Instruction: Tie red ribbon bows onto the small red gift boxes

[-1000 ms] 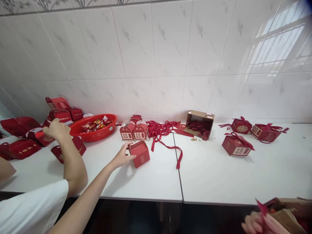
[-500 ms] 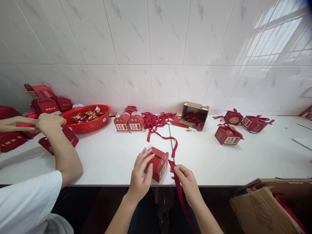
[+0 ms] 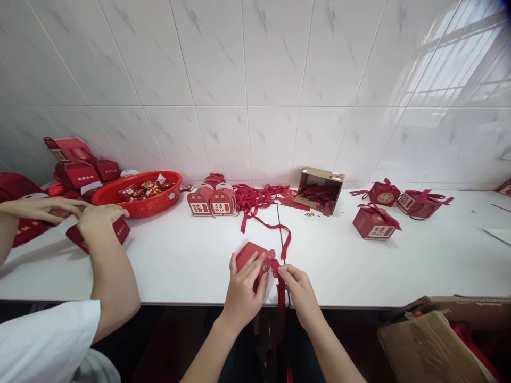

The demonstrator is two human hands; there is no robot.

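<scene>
A small red gift box (image 3: 246, 254) with printed end panels sits near the table's front edge. My left hand (image 3: 244, 287) is laid over it, thumb and fingers gripping the end with the rounded flap. Between the thumb and fingertips of my right hand (image 3: 300, 291) is a dark red ribbon (image 3: 281, 293), pinched close to its end. That end touches the box's rounded flap, partly covered by my left fingers. The rest of the ribbon hangs down past the table edge.
Behind lie a heap of red ribbons (image 3: 255, 198), upright gift boxes (image 3: 200, 204) and a cardboard box (image 3: 337, 194). Ribbon-tied boxes (image 3: 373, 223) stand right. At left, a co-worker's hands (image 3: 98, 215) work beside a red basin (image 3: 159, 205) of sweets. A carton (image 3: 431, 346) is lower right.
My left hand has shifted right across the gift box onto its flap end. My right hand has brought the ribbon's end up against that flap. The co-worker's hands have moved right.
</scene>
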